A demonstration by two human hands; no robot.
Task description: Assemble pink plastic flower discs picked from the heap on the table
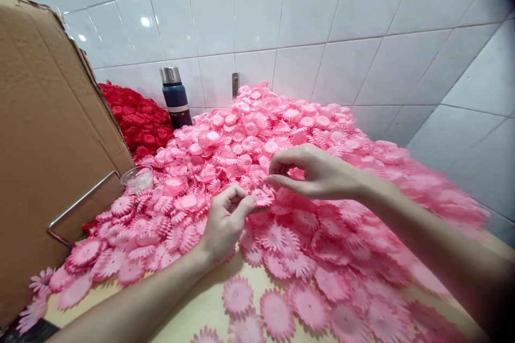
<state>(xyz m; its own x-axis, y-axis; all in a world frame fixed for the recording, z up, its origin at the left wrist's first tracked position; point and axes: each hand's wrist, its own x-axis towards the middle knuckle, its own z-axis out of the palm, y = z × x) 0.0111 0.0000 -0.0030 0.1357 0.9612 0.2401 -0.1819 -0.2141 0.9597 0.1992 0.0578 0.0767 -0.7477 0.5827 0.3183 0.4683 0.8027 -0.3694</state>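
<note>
A big heap of pink plastic flower pieces (257, 139) covers the yellowish table (201, 305) up to the tiled wall. My left hand (225, 220) hovers over the front of the heap, fingers curled, thumb and forefinger pinched on a pink flower piece (261, 198). My right hand (317, 174) comes in from the right just above it, thumb and fingers pinched together at the same piece. The two hands almost touch. Several single flat pink pieces (277, 313) lie spread on the table in front.
A large cardboard sheet (48, 144) leans at the left with a metal handle (80, 206) beside it. Behind lie a heap of red flower pieces (137, 118), a dark flask with a steel cap (176, 97) and a small clear cup (139, 178). White tiled walls (362, 37) close the corner.
</note>
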